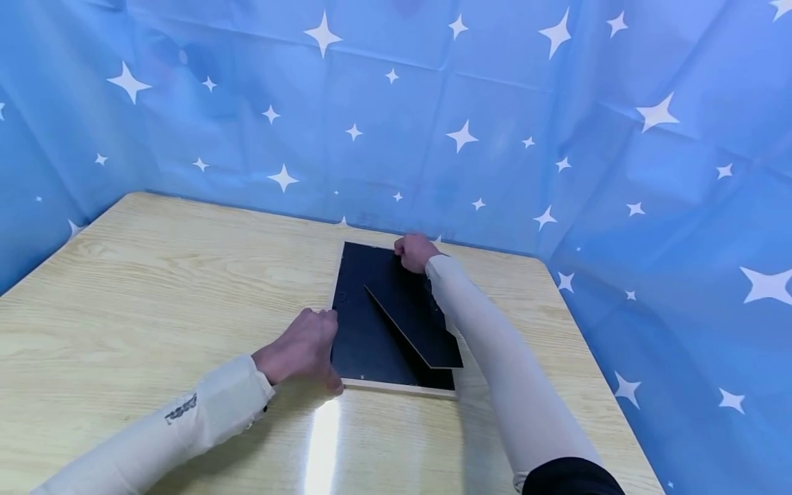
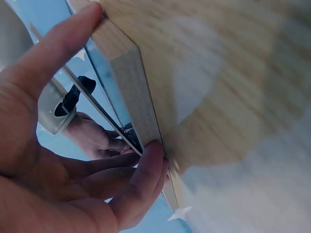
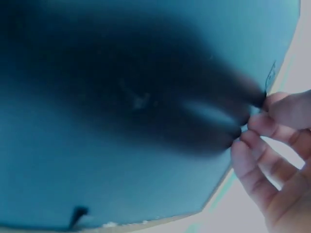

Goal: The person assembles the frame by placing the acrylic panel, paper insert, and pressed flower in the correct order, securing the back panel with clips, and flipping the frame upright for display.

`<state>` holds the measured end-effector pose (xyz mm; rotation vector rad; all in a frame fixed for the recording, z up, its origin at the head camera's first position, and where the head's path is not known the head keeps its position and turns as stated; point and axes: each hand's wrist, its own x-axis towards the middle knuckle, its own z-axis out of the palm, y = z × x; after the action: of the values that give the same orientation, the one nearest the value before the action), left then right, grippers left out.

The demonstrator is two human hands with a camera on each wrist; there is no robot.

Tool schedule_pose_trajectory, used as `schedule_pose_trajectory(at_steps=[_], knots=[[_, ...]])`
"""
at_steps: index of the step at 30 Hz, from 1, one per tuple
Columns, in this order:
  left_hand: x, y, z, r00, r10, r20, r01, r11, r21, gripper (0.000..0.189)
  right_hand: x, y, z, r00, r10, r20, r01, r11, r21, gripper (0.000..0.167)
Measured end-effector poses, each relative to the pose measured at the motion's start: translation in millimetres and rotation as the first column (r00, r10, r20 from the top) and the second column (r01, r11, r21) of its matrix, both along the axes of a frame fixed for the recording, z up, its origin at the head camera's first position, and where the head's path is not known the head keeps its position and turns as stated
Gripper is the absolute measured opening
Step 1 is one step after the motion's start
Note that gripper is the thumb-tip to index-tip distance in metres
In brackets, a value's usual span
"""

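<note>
A picture frame lies on the table with its black back up and its pale wooden edge showing. Its black easel leg stands out at a slant from the backing. My left hand grips the near left corner, thumb at the near edge and fingers along the left side; the left wrist view shows the wooden rim between them. At the far edge, my right hand has curled fingers. In the right wrist view its thumb and fingertips pinch at the backing's border, beside a small metal loop.
The light wood-grain table spreads around the frame, widest to the left. A blue cloth with white stars hangs behind the far edge and along the right side. Light glares off the tabletop in front of the frame.
</note>
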<state>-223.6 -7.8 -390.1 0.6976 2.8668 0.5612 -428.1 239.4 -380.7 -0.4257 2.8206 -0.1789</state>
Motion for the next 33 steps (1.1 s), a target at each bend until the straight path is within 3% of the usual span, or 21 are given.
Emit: schedule_pose_trajectory(at_steps=[4, 7, 9, 11, 14, 16, 20, 24, 27, 30, 33], knots=[[-2.6, -5.2, -2.4, 0.997, 0.01, 0.083, -0.019, 0.995, 0.099, 0.106, 6.9, 2.9, 15.8, 0.996, 0.037, 0.079, -0.043, 0.996, 0.08, 0.028], [-8.7, -16.7, -3.7, 0.978, 0.029, 0.206, -0.083, 0.963, 0.257, 0.089, 15.0, 7.0, 29.4, 0.992, 0.03, 0.125, -0.041, 0.995, 0.086, 0.042], [-13.0, -25.7, -3.9, 0.945, 0.049, 0.323, -0.177, 0.907, 0.382, 0.075, 23.9, 12.8, 35.3, 0.995, 0.006, 0.1, -0.009, 0.999, 0.032, 0.045], [-16.6, -33.1, -4.5, 0.896, 0.026, 0.443, -0.271, 0.824, 0.498, 0.064, 38.0, 23.1, 37.5, 0.998, -0.023, 0.056, 0.026, 0.998, -0.05, 0.043], [-18.6, -40.2, -6.4, 0.817, -0.062, 0.573, -0.374, 0.698, 0.61, 0.059, 72.0, 43.5, 36.2, 0.995, -0.097, 0.034, 0.101, 0.984, -0.146, 0.04], [-18.5, -42.6, -6.3, 0.784, -0.124, 0.608, -0.401, 0.646, 0.649, 0.058, 97.8, 57.0, 32.8, 0.986, -0.156, 0.056, 0.165, 0.963, -0.211, 0.039], [-18.0, -44.5, -3.8, 0.755, -0.168, 0.634, -0.438, 0.591, 0.677, 0.058, 144.6, 72.6, 22.7, 0.956, -0.256, 0.145, 0.292, 0.872, -0.391, 0.036], [-19.3, -44.9, -3.0, 0.723, -0.17, 0.669, -0.488, 0.561, 0.669, 0.061, 176.2, 77.3, 12.1, 0.925, -0.292, 0.244, 0.379, 0.776, -0.505, 0.035], [-19.8, -44.9, -3.2, 0.703, -0.178, 0.689, -0.513, 0.544, 0.664, 0.064, 190.9, 77.0, 8.7, 0.902, -0.317, 0.292, 0.43, 0.715, -0.551, 0.039], [-18.4, -44.9, -2.2, 0.68, -0.182, 0.71, -0.556, 0.503, 0.661, 0.065, 199.5, 74.4, 8.1, 0.882, -0.341, 0.324, 0.471, 0.65, -0.596, 0.045], [-15.6, -44.9, -0.2, 0.671, -0.175, 0.72, -0.594, 0.454, 0.664, 0.067, 203.7, 71.0, 6.3, 0.863, -0.36, 0.353, 0.504, 0.582, -0.639, 0.05]])
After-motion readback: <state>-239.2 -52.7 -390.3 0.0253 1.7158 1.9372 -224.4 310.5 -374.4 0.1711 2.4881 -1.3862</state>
